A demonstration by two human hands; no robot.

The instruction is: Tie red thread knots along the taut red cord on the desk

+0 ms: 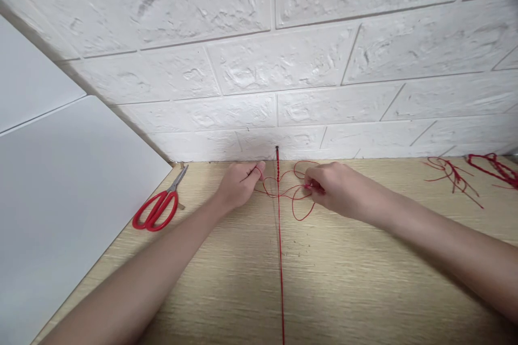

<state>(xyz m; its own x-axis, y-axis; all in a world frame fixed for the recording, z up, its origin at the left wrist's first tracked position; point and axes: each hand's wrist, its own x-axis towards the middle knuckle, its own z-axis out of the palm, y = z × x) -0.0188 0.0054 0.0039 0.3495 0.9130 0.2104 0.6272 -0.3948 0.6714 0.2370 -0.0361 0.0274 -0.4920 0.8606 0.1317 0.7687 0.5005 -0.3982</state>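
Note:
A taut red cord [280,259] runs from a dark peg [277,147] at the foot of the wall toward me, with a short knotted length [278,166] just below the peg. To the left of it, my left hand [240,183] pinches a thin red cord between thumb and fingers. On the other side, my right hand [332,187] is closed on the red cord too, and loose loops [302,210] hang around its fingertips. Thin strands cross the taut cord between both hands. What lies inside the right fingers is partly hidden.
Red-handled scissors [159,207] lie at the left beside a white panel [81,183], points toward the wall. Loose red cord pieces [455,175] and a braided red cord [493,167] rest at the right. A white brick-patterned wall [243,70] borders the wood-grain table [226,291].

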